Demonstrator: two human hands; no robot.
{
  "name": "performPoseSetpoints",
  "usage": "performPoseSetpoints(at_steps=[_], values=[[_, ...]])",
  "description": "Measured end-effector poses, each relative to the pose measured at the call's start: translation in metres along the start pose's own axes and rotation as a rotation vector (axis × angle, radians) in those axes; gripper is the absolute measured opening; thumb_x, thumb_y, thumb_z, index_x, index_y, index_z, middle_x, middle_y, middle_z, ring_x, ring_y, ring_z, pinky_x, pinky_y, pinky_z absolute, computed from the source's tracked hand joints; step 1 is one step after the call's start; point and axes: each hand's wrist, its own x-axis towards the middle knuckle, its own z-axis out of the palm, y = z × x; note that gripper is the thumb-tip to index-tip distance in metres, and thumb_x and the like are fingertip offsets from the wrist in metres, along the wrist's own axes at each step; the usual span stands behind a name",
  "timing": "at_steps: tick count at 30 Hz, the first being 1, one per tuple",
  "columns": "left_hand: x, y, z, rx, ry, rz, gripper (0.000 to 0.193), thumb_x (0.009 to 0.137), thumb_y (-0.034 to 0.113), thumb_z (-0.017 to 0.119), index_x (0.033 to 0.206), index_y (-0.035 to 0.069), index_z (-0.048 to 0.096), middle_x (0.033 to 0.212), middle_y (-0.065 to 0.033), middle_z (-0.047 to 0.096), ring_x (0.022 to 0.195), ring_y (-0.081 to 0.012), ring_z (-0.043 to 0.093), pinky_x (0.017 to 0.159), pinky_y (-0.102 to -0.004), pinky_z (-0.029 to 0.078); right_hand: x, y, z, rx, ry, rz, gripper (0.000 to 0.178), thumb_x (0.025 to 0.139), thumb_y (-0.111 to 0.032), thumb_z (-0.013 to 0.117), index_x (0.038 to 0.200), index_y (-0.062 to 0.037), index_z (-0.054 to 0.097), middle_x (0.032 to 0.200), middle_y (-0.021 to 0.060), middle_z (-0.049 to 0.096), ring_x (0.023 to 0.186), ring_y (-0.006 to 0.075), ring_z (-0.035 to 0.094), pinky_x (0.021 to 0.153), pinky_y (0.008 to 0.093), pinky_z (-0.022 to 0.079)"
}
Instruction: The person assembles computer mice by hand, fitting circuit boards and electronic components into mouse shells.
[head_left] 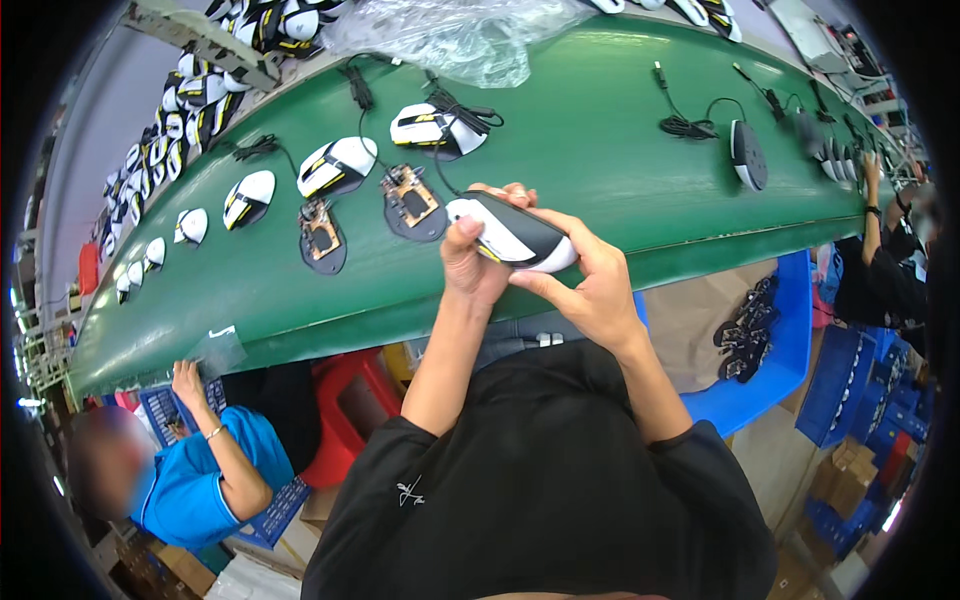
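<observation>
Around us on the green desk (pixel 590 140) lie many parts: just beyond our hands two bare circuit boards (pixel 410 195) sit on dark, rounded base plates, and above and to the left of them three larger white-and-yellow mouse shells (pixel 337 166) make a slanting row, with smaller-looking ones trailing off toward the far left. Loose black cables lie among the shells, and a crumpled clear plastic bag (pixel 450 35) rests along the far side. Both our hands hold one mouse (pixel 505 232) over the near part of the desk, close to the boards: the left hand (pixel 475 265) is closed around its front end, thumb on the white side, while the right hand (pixel 600 285) grips its rear end between thumb and fingers. To the right, the green surface runs on to a coiled cable (pixel 688 127) and a dark mouse (pixel 747 158). The desk's near edge bends past us; below it stand a red plastic stool (pixel 345 410) and a blue bin (pixel 800 320) holding dark parts. A co-worker in blue (pixel 215 470) has one hand at that edge. The desk looks smooth and slightly glossy; our mouse is rounded, white-sided, black on top.
</observation>
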Motion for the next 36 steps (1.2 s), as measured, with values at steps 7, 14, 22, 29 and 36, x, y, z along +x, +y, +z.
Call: performPoseSetpoints(at_steps=[7, 14, 22, 29, 36], values=[[-0.016, 0.011, 0.015, 0.477, 0.244, -0.133, 0.050, 0.094, 0.037, 0.053, 0.124, -0.003, 0.053, 0.112, -0.0181, 0.066, 0.109, -0.0265, 0.061, 0.089, -0.0392, 0.052, 0.006, -0.001, -0.018, 0.178, 0.073, 0.250, 0.034, 0.075, -0.019, 0.083, 0.097, 0.0015, 0.067, 0.077, 0.0001, 0.067, 0.066, 0.0039, 0.055, 0.056, 0.0232, 0.045], [-0.038, 0.060, 0.015, 2.043, 0.750, 0.419, 0.034, 0.081, 0.027, 0.076, 0.101, 0.001, 0.066, 0.090, -0.0103, 0.064, 0.091, -0.0228, 0.059, 0.085, -0.0341, 0.048, 0.028, 0.036, -0.114, -0.575, 0.477, 0.135, 0.046, 0.077, -0.010, 0.080, 0.120, 0.0009, 0.064, 0.107, 0.0133, 0.070, 0.093, 0.0173, 0.065, 0.087, 0.0296, 0.050], [0.005, 0.103, -0.006, 2.099, 0.800, -0.107, 0.068, 0.073, 0.048, 0.078, 0.110, -0.006, 0.058, 0.097, -0.0191, 0.066, 0.092, -0.0295, 0.065, 0.083, -0.0362, 0.050, 0.023, 0.034, -0.026, -0.579, 0.286, -0.032, 0.029, 0.083, -0.013, 0.073, 0.111, -0.0072, 0.070, 0.101, 0.0122, 0.072, 0.093, 0.0260, 0.068, 0.086, 0.0354, 0.052], [-0.022, 0.107, -0.006, 0.694, 0.377, -0.018, 0.030, 0.084, 0.006, 0.067, 0.111, -0.002, 0.058, 0.104, -0.0130, 0.067, 0.092, -0.0189, 0.067, 0.079, -0.0311, 0.057, 0.067, 0.025, 0.061, -0.235, -0.067, -0.290, 0.019, 0.081, -0.007, 0.073, 0.100, -0.0053, 0.073, 0.090, 0.0101, 0.072, 0.079, 0.0225, 0.070, 0.072, 0.0309, 0.054], [-0.035, 0.099, -0.007, 0.475, 0.286, 0.027, 0.043, 0.087, 0.004, 0.064, 0.127, -0.004, 0.050, 0.116, -0.0195, 0.063, 0.100, -0.0224, 0.066, 0.084, -0.0346, 0.058, 0.077, 0.009, 0.066, -0.295, -0.252, -0.531, 0.014, 0.077, -0.005, 0.075, 0.089, -0.0023, 0.069, 0.082, 0.0080, 0.069, 0.072, 0.0232, 0.066, 0.068, 0.0335, 0.053]])
